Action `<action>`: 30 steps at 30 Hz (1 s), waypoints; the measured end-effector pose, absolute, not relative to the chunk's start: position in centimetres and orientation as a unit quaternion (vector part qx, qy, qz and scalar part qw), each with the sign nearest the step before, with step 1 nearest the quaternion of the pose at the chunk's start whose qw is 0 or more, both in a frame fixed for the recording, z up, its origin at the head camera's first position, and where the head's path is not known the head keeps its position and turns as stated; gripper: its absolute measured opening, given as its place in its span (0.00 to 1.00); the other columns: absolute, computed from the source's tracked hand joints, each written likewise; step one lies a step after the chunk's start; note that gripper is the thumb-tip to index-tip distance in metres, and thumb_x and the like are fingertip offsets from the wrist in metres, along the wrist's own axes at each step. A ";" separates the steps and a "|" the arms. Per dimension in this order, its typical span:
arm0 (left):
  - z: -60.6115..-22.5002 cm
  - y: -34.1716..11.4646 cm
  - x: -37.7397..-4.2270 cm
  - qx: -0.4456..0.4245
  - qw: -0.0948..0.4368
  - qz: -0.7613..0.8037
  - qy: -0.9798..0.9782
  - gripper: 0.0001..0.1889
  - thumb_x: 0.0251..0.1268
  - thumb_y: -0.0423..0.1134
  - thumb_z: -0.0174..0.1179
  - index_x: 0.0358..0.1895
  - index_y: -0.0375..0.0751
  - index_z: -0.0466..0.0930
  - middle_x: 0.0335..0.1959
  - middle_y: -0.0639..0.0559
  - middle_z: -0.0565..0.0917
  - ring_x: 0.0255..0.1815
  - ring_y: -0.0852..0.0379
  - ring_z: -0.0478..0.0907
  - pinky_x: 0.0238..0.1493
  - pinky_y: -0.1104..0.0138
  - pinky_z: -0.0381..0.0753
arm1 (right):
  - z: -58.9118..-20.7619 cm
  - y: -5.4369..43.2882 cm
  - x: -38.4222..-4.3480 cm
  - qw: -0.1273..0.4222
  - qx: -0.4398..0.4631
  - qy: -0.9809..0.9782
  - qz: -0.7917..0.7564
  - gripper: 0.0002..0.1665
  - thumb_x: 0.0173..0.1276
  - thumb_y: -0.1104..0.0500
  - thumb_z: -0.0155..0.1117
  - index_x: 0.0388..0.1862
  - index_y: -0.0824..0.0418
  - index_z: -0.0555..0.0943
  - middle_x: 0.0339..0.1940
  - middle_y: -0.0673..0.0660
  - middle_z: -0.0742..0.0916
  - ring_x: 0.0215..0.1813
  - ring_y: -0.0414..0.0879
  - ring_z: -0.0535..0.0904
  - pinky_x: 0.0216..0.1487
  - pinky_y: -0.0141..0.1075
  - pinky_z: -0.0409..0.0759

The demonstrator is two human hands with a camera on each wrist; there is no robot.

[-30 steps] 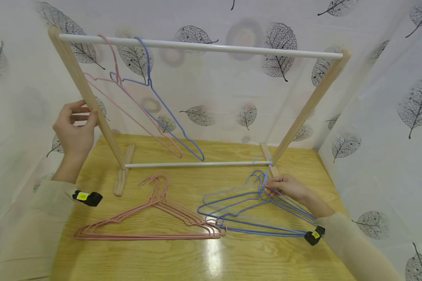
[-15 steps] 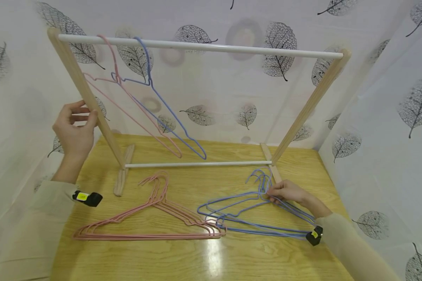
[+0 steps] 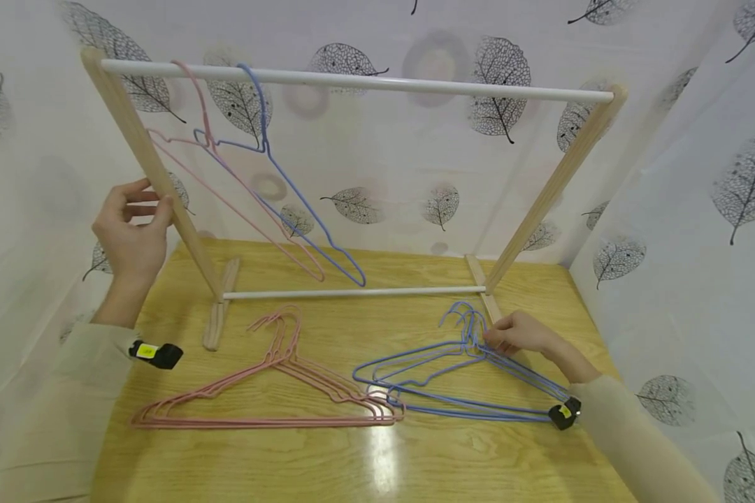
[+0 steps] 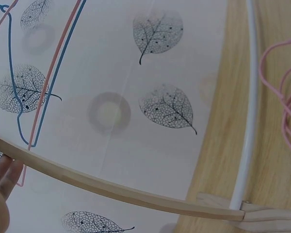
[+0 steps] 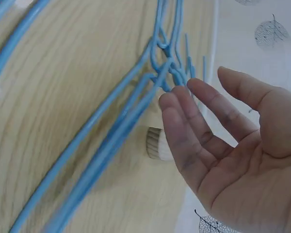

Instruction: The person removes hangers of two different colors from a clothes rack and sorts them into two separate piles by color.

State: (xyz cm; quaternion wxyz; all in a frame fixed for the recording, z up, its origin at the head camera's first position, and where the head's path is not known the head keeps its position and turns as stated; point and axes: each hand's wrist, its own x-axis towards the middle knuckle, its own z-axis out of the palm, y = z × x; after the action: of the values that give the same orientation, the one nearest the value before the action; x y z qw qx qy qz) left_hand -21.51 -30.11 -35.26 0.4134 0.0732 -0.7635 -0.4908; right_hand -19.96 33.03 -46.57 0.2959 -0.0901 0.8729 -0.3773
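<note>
My left hand (image 3: 132,227) grips the left wooden post (image 3: 154,164) of a clothes rack, thumb in front and fingers behind. In the right wrist view my right hand (image 5: 233,145) holds nothing; its fingers are loosely bent with the thumb apart. Those fingertips are right beside the necks of several blue hangers (image 5: 116,136), which lie stacked on the table at the right. A stack of pink hangers (image 3: 264,423) lies on the left, its right corner overlapping the blue ones. From the rack's white top rail (image 3: 384,84) hang one pink hanger (image 3: 207,126) and one blue hanger (image 3: 265,112).
The rack's lower white rail (image 3: 352,293) runs low across the table (image 3: 277,468), behind both stacks. Its right wooden foot (image 3: 491,307) is close to the blue hooks. A leaf-print curtain (image 3: 390,154) closes off the back and sides.
My right hand lowered a blue hanger onto the blue stack, let it go and drew slightly to the right. My left hand has stayed on the post. The hanging blue hanger sways slightly.
</note>
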 end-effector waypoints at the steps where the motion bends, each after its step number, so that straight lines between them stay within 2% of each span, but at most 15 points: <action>1: -35.2 -30.1 -21.5 0.073 0.413 -0.490 -0.764 0.14 0.71 0.37 0.68 0.57 0.43 0.87 0.37 0.78 0.79 0.36 0.79 0.79 0.34 0.90 0.78 | -46.3 33.2 -20.0 0.296 -0.084 0.871 -0.384 0.22 0.80 0.53 0.62 0.49 0.73 0.88 0.38 0.61 0.92 0.40 0.47 0.89 0.43 0.39 0.93; 4: -35.2 -30.1 -21.5 0.074 0.413 -0.487 -0.766 0.14 0.71 0.37 0.68 0.57 0.43 0.87 0.37 0.79 0.79 0.36 0.79 0.79 0.34 0.90 0.78 | -45.7 33.4 -20.1 0.300 -0.072 0.861 -0.405 0.23 0.81 0.53 0.60 0.54 0.74 0.87 0.45 0.65 0.93 0.45 0.52 0.92 0.47 0.41 0.94; 9: -35.3 -30.2 -21.4 0.077 0.412 -0.487 -0.766 0.14 0.71 0.37 0.68 0.57 0.43 0.87 0.37 0.79 0.79 0.36 0.79 0.79 0.35 0.90 0.78 | -44.7 32.9 -20.1 0.311 -0.061 0.841 -0.438 0.25 0.82 0.53 0.60 0.58 0.76 0.84 0.43 0.59 0.93 0.43 0.47 0.91 0.49 0.41 0.93; 15: -35.4 -30.1 -21.4 0.076 0.414 -0.482 -0.769 0.14 0.72 0.38 0.67 0.58 0.43 0.87 0.37 0.80 0.79 0.37 0.79 0.79 0.35 0.89 0.77 | -43.2 31.4 -20.3 0.323 -0.066 0.819 -0.470 0.30 0.82 0.51 0.61 0.64 0.78 0.78 0.45 0.59 0.91 0.44 0.47 0.90 0.53 0.44 0.93; 23: -35.2 -30.3 -21.7 0.077 0.414 -0.484 -0.767 0.14 0.71 0.38 0.68 0.57 0.43 0.87 0.37 0.80 0.79 0.36 0.80 0.79 0.35 0.89 0.78 | -41.0 27.9 -21.5 0.312 -0.104 0.791 -0.516 0.30 0.82 0.52 0.61 0.69 0.75 0.76 0.46 0.54 0.91 0.46 0.44 0.90 0.55 0.42 0.92; 30: -35.3 -30.3 -21.7 0.077 0.422 -0.486 -0.761 0.13 0.70 0.37 0.69 0.55 0.43 0.88 0.35 0.81 0.80 0.34 0.81 0.79 0.35 0.88 0.78 | -39.3 23.9 -22.1 0.310 -0.133 0.753 -0.565 0.31 0.82 0.55 0.60 0.73 0.76 0.72 0.46 0.50 0.90 0.47 0.43 0.90 0.55 0.40 0.92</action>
State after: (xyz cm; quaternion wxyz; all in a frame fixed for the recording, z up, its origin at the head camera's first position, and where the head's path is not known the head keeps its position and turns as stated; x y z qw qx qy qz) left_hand -21.73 -30.32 -35.32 0.4223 0.0767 -0.7613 -0.4861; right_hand -22.13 23.88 -39.32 0.3096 -0.1330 0.7529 -0.5653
